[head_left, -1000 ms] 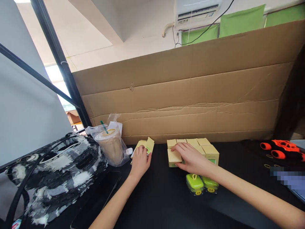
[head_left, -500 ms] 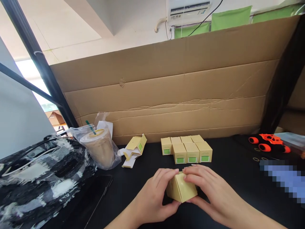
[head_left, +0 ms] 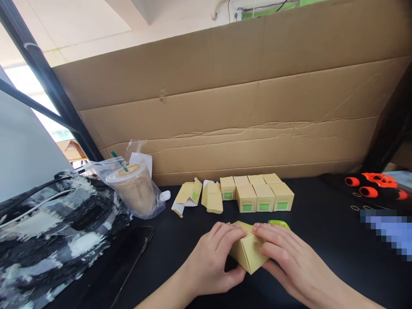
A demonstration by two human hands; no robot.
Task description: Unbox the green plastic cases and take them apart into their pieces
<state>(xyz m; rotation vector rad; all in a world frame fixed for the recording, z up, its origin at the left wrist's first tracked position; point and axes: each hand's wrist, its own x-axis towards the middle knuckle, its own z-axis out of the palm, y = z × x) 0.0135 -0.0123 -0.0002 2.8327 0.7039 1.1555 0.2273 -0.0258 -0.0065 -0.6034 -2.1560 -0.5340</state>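
A broad brown corrugated cardboard sheet (head_left: 225,103) stands behind the black desk (head_left: 175,240), I'd guess as a backdrop. Off to the left, a lidded clear cup of pale-brown drink (head_left: 133,195) sits in a transparent plastic bag (head_left: 138,147), presumably out of the hands' way. Across from me, 7 cream-yellow cube-shaped paper boxes (head_left: 264,198) stand tightly together in 2 rows, 4 behind 3, which likely saves room. In front of them, the left hand (head_left: 214,257) and right hand (head_left: 288,255) have their fingers closed on opposite sides of 1 tilted cream-yellow paper carton (head_left: 252,251); that 2-sided hold probably keeps it steady. 2 opened, crumpled yellow-and-white paper cartons (head_left: 212,198) lie just left of the rows, perhaps to keep them separate. A rounded lime-green piece (head_left: 279,223) peeks out behind the right hand, mostly hidden.
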